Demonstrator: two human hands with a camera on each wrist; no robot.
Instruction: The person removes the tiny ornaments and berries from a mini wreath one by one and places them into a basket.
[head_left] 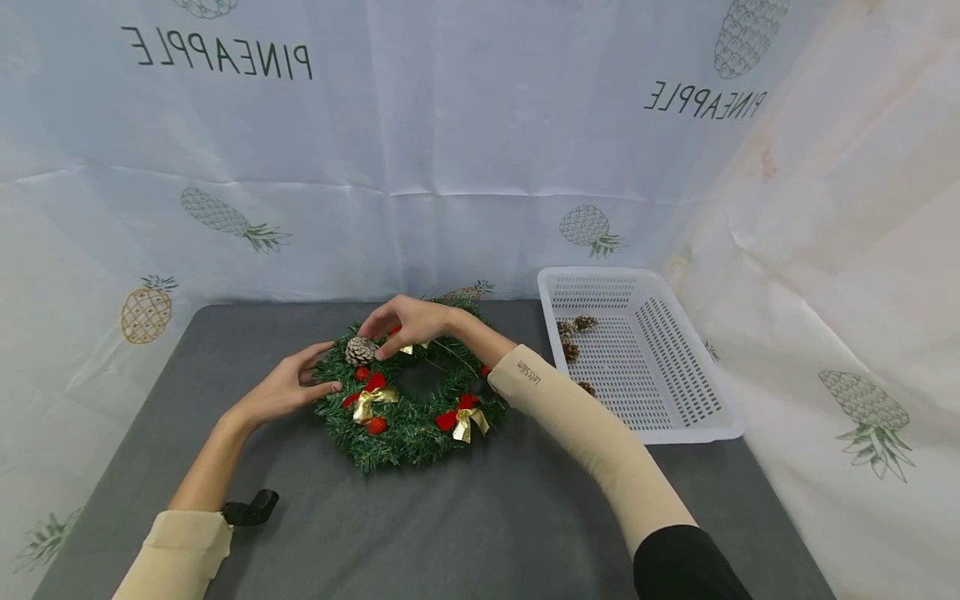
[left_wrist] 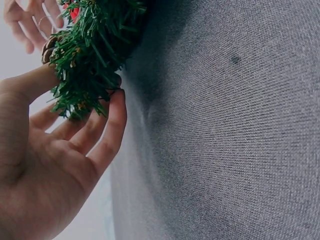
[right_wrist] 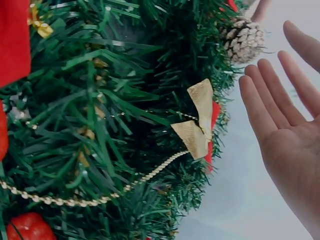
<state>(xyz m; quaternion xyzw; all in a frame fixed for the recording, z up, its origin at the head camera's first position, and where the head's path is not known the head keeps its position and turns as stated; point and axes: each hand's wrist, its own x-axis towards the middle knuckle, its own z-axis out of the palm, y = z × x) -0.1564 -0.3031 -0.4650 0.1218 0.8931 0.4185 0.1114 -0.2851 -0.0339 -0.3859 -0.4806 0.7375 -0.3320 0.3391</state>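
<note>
Gripping the wreath (head_left: 412,432) at left, the curled left hand (head_left: 287,387) should brace it while the loosely spread, empty right hand (head_left: 414,320) seats the cone (head_left: 361,352).

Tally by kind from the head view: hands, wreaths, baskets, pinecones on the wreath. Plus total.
Hands: 2 (left hand, right hand)
Wreath: 1
Basket: 1
Pinecone on the wreath: 1
Total: 5

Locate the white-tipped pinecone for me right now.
In the head view, the white-tipped pinecone sits at the upper left of the Christmas wreath, just above a red ornament, beside the right hand.
</note>
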